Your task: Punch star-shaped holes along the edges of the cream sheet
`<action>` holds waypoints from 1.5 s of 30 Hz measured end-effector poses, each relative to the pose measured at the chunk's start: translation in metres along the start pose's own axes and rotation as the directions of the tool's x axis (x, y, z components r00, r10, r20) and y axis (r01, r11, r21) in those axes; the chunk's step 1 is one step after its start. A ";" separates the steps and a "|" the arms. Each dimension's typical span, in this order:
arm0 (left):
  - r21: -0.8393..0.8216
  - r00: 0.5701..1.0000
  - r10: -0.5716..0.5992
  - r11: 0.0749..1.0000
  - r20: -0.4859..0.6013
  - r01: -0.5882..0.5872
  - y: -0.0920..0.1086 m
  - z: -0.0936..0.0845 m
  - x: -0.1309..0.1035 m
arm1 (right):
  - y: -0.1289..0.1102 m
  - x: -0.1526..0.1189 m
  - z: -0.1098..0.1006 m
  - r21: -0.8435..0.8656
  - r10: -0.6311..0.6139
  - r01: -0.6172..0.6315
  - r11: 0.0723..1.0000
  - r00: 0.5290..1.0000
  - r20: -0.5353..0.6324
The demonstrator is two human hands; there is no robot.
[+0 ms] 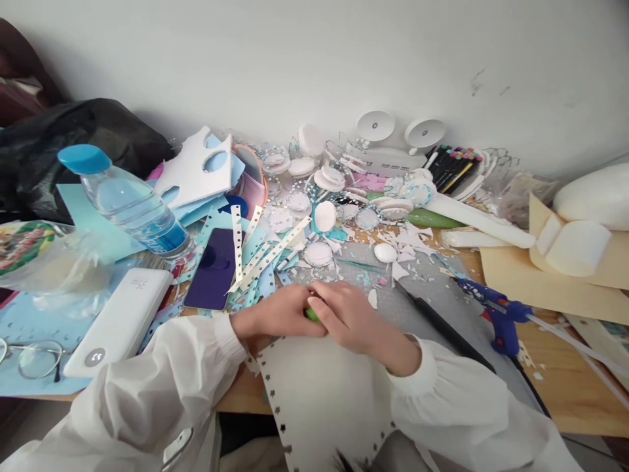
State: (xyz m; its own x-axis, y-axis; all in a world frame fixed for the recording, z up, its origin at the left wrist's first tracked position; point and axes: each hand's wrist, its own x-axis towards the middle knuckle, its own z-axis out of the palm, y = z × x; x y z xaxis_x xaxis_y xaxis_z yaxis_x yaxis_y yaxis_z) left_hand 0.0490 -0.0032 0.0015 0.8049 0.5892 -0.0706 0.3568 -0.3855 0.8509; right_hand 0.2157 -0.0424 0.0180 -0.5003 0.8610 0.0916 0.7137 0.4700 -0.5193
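My left hand (289, 310) and my right hand (346, 314) meet at the far edge of a cream paper sheet (329, 393). Both are closed around a small green craft punch (311, 314), mostly hidden by my fingers. Star-shaped holes run down the sheet's left edge, and a few show near its lower right. The sheet hangs over the table's front edge towards me. Just beyond my left hand lie cream paper strips (270, 255) with star holes, and a dark phone (211, 269).
To the left are a water bottle (132, 200), a white power bank (118, 321) and glasses (39, 360). White discs (329, 177) with beaded wire pile up behind. A blue glue gun (496, 311) and a black-handled tool (442, 324) lie right; paper scraps are scattered about.
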 end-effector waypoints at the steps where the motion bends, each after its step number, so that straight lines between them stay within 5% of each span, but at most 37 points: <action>1: -0.021 0.998 -0.060 0.998 0.022 0.060 -0.001 -0.005 0.000 | 0.004 -0.002 -0.003 0.032 -0.023 0.023 0.999 1.000 -0.012; 6: -0.101 0.972 -0.139 0.982 0.187 0.160 -0.005 -0.026 0.002 | 0.018 -0.014 -0.006 0.137 -0.038 0.038 0.990 0.999 -0.005; 16: -0.161 0.959 -0.157 0.967 0.237 0.199 -0.007 -0.036 0.004 | 0.022 -0.017 0.002 0.090 -0.034 0.036 0.995 0.999 -0.025; 24: -0.295 0.941 -0.196 0.914 0.276 0.277 -0.004 -0.038 0.002 | 0.019 -0.017 0.002 0.210 -0.006 0.001 0.978 1.000 0.022; 29: -0.387 0.942 -0.320 0.860 0.098 0.333 -0.004 -0.042 -0.001 | 0.022 -0.018 0.002 0.276 0.009 -0.030 0.961 0.997 0.074; 34: -0.446 0.985 -0.154 0.889 -0.079 0.103 -0.006 -0.035 -0.008 | 0.032 -0.014 0.006 0.173 -0.063 0.071 0.982 0.996 -0.056; 38: -0.329 0.924 -0.070 0.942 -0.377 -0.063 -0.009 -0.019 -0.014 | 0.039 -0.012 0.015 0.011 -0.096 0.098 0.995 0.989 -0.116; 45: -0.098 0.896 -0.006 0.994 -0.444 -0.042 -0.009 -0.009 -0.026 | 0.044 -0.017 0.022 -0.049 -0.102 0.095 0.994 0.978 -0.182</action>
State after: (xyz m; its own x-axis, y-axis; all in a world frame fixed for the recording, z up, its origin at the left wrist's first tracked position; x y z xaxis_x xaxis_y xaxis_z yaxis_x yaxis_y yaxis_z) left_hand 0.0209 -0.0086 -0.0002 0.5080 0.8458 0.1627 0.2748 -0.3382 0.9001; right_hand 0.2453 -0.0407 -0.0250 -0.4732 0.8293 0.2973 0.6861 0.5586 -0.4661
